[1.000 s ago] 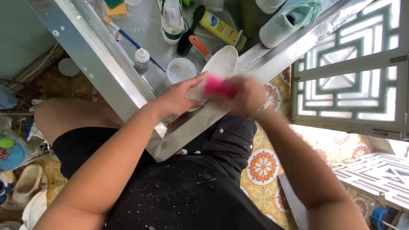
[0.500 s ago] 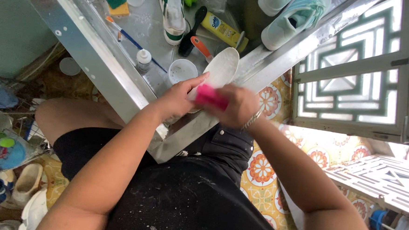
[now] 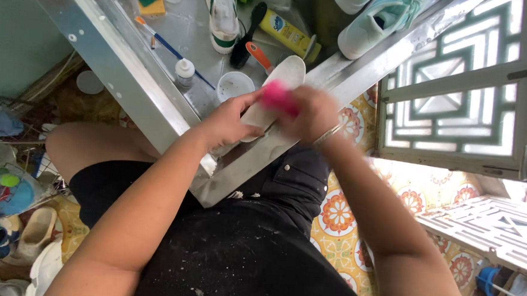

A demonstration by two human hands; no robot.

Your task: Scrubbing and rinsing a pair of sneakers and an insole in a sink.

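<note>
Presently, left hand (image 3: 229, 123) grips the lower end of a white shoe insole (image 3: 277, 88), pinning it on the metal table's (image 3: 158, 88) corner. Right hand (image 3: 313, 111), blurred, is closed around a pink brush (image 3: 276, 98) pressed onto the insole's middle.

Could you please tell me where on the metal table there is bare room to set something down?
Bare metal shows on the table between the blue brush and the green-striped shoe. It is crowded around the white cup, small bottle and yellow tube, where the left hand and right hand work the white insole.
</note>
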